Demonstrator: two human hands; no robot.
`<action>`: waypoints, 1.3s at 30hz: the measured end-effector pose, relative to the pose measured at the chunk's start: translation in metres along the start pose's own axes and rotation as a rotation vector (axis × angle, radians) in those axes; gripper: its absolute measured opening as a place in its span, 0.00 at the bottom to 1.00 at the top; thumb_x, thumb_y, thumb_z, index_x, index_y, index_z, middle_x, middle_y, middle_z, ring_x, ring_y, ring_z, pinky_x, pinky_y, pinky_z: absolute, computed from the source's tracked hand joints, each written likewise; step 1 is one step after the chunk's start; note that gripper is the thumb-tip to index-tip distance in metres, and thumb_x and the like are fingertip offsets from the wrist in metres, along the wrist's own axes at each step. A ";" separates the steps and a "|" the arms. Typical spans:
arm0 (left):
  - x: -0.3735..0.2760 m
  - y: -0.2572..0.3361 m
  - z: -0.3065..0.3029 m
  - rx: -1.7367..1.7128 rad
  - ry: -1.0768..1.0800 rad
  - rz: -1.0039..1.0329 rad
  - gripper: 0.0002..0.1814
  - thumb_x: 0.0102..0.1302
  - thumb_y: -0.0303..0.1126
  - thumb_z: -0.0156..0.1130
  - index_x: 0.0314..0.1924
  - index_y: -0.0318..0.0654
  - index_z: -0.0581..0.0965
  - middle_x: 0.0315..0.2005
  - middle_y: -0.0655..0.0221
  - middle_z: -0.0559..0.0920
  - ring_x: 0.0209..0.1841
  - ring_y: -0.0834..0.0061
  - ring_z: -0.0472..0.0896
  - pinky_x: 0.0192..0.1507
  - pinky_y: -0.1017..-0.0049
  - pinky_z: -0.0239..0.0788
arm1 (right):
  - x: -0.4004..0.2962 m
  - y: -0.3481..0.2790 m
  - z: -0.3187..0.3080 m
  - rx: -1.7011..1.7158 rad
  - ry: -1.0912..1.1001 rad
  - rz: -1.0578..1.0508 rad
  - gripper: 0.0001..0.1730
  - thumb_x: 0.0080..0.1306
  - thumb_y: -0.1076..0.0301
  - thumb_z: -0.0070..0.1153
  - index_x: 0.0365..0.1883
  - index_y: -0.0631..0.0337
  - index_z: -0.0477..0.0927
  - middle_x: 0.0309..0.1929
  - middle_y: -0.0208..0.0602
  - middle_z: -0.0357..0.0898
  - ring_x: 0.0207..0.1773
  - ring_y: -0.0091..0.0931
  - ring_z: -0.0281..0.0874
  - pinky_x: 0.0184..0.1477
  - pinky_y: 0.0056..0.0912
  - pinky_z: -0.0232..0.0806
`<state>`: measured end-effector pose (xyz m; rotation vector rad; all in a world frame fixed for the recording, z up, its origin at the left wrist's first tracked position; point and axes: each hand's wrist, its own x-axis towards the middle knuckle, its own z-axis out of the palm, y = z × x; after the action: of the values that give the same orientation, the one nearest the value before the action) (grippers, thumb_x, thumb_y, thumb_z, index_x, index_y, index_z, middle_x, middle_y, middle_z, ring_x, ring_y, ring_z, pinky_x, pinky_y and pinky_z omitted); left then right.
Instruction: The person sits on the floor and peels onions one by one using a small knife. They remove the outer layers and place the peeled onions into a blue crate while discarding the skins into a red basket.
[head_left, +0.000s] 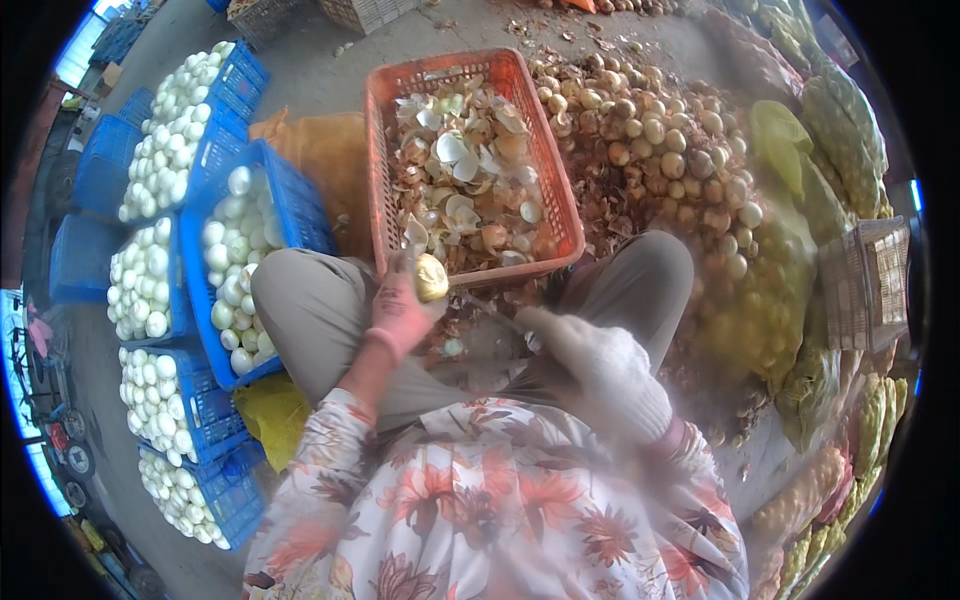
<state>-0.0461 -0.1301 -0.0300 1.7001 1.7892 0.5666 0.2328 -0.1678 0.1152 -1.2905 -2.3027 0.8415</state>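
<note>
My left hand (403, 304), in a pink work glove, holds an onion (431, 278) near the close corner of a red plastic basket (558, 259). My right hand (600, 367), in a whitish glove, is closed around a knife (491, 311), whose thin blade points left towards the onion; its handle is hidden in the fist. Onion skins (457, 157) and cut outer layers fill much of the red basket. At my left knee stands a blue crate (196, 300) of peeled white onions (236, 255).
Unpeeled onions (652, 131) are heaped on the floor at the right, beside mesh sacks (757, 300) and a pale crate (862, 285). Several blue crates (206, 405) of peeled onions line the left. A brown sack (330, 165) lies beyond my left knee.
</note>
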 end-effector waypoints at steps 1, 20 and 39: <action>0.001 -0.010 -0.001 -0.114 0.034 0.040 0.46 0.49 0.26 0.81 0.69 0.41 0.70 0.58 0.57 0.77 0.61 0.57 0.79 0.66 0.62 0.73 | -0.002 0.000 0.000 0.050 0.060 0.023 0.25 0.72 0.64 0.63 0.66 0.54 0.73 0.41 0.43 0.85 0.40 0.44 0.88 0.37 0.46 0.78; -0.002 -0.028 0.013 -0.411 -0.072 -0.120 0.42 0.49 0.22 0.76 0.67 0.37 0.70 0.55 0.64 0.80 0.57 0.72 0.81 0.62 0.71 0.75 | 0.021 0.040 0.139 0.161 -0.173 0.381 0.19 0.73 0.64 0.57 0.60 0.52 0.70 0.48 0.50 0.85 0.48 0.52 0.87 0.46 0.57 0.78; 0.010 -0.045 0.006 0.036 -0.194 -0.005 0.46 0.53 0.33 0.80 0.71 0.39 0.68 0.64 0.51 0.75 0.67 0.52 0.76 0.67 0.61 0.73 | 0.038 0.042 0.136 0.154 -0.245 0.329 0.17 0.77 0.54 0.53 0.55 0.54 0.72 0.45 0.50 0.86 0.50 0.53 0.85 0.47 0.61 0.75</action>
<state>-0.0749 -0.1252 -0.0663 1.7122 1.6734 0.3557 0.1617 -0.1616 -0.0140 -1.5974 -2.1768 1.3252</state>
